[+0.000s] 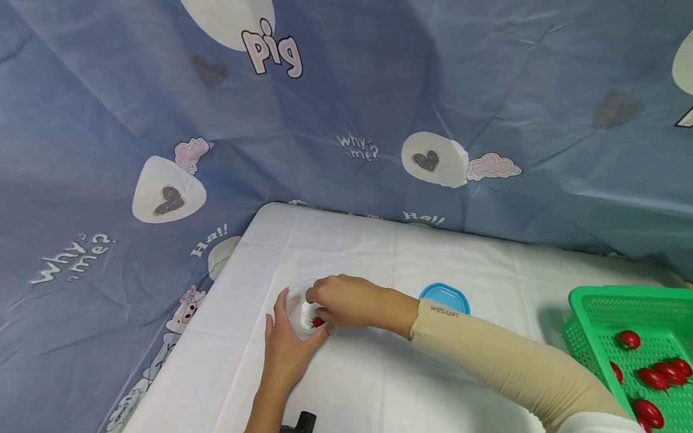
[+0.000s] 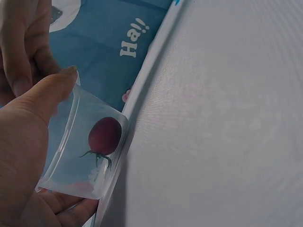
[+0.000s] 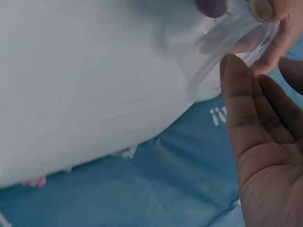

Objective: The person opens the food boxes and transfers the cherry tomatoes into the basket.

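A small clear plastic container (image 1: 295, 308) stands on the white-covered table. My left hand (image 1: 289, 346) grips its side, the thumb over the rim and fingers around the wall in the left wrist view. Through that wall shows a cherry tomato (image 2: 105, 136) with its green stem, also partly visible in the right wrist view. Reaching in from the right, my right hand (image 1: 341, 299) is over the container's mouth. Its fingers (image 3: 241, 101) are together and fairly straight beside the rim, the thumb apart, with nothing between them.
A blue lid (image 1: 445, 297) lies on the table behind my right forearm. At the far right sits a green basket (image 1: 587, 343) with several cherry tomatoes (image 1: 652, 377). A blue printed cloth (image 1: 335, 108) hangs behind the table and along its left edge.
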Demonstrator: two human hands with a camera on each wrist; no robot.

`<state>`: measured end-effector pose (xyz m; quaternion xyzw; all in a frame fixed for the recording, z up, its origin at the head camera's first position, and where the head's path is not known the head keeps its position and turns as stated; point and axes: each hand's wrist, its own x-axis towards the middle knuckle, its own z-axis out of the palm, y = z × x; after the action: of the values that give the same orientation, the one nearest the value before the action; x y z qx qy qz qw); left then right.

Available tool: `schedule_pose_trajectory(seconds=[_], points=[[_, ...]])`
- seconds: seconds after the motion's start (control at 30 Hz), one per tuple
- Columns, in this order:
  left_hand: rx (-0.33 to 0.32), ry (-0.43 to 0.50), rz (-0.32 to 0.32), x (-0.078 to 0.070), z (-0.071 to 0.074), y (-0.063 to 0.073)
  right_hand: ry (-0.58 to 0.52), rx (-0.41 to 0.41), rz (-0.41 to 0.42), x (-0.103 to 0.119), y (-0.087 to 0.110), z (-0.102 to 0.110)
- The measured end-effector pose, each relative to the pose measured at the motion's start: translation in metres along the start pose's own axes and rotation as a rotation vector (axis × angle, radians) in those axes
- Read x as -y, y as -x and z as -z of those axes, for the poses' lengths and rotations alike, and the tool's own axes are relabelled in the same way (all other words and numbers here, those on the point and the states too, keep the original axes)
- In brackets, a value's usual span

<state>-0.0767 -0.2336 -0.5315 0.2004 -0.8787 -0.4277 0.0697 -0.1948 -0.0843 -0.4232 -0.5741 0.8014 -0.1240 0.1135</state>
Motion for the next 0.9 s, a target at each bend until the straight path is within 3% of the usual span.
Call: schedule_pose_trajectory(seconds=[0.4, 0.57, 0.9], points=[[-0.008, -0.014, -0.096, 0.002, 0.001, -0.002, -0.052, 0.156, -0.154, 0.009, -0.043, -0.031], [0.002, 0.0, -0.096, 0.003, 0.001, -0.001, -0.058, 0.227, -0.197, 0.009, -0.054, -0.036], [-0.004, -0.008, -0.095, 0.003, 0.0, -0.001, -0.072, 0.235, -0.201, 0.005, -0.059, -0.041]])
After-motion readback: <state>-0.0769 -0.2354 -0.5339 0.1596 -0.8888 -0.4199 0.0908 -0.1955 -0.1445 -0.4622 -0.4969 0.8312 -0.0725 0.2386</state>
